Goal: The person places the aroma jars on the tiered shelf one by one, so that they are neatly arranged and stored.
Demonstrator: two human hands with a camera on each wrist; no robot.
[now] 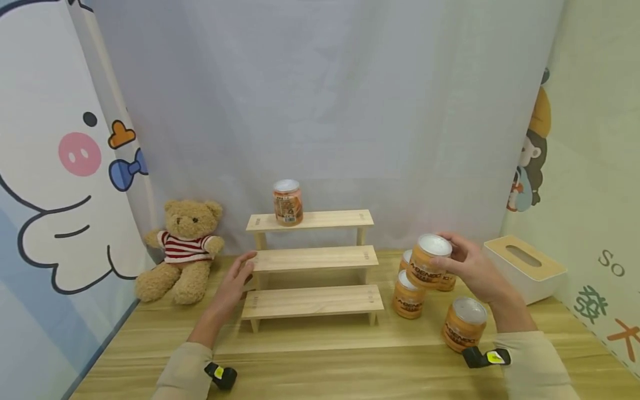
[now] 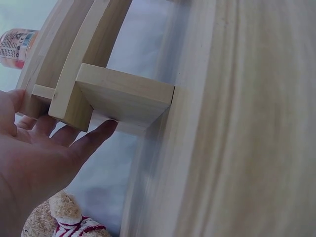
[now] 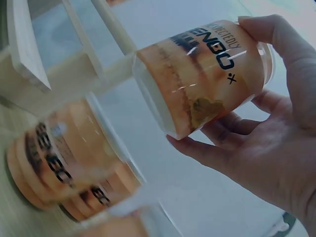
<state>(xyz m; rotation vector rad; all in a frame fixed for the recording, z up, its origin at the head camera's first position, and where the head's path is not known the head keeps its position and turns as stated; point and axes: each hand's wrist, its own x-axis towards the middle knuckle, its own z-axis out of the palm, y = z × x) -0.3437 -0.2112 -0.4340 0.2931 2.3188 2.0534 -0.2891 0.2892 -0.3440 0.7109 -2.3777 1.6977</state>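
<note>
My right hand (image 1: 472, 266) grips an orange can (image 1: 426, 266) with a silvery lid, thumb on one side and fingers on the other. The held can is raised above other orange cans on the table. In the right wrist view, the can (image 3: 202, 79) is tilted and its dark lettering shows. My left hand (image 1: 235, 283) is at the left end of a three-tier wooden shelf (image 1: 315, 258), its extended fingers touching the end of the steps in the left wrist view. Another orange can (image 1: 288, 205) stands upright on the top step, toward the left.
Right of the shelf, an orange can (image 1: 408, 297) stands with others partly hidden behind it. A separate can (image 1: 465, 325) stands nearer my right wrist. A tissue box (image 1: 525, 272) is at the far right, and a teddy bear (image 1: 187, 250) sits left of the shelf.
</note>
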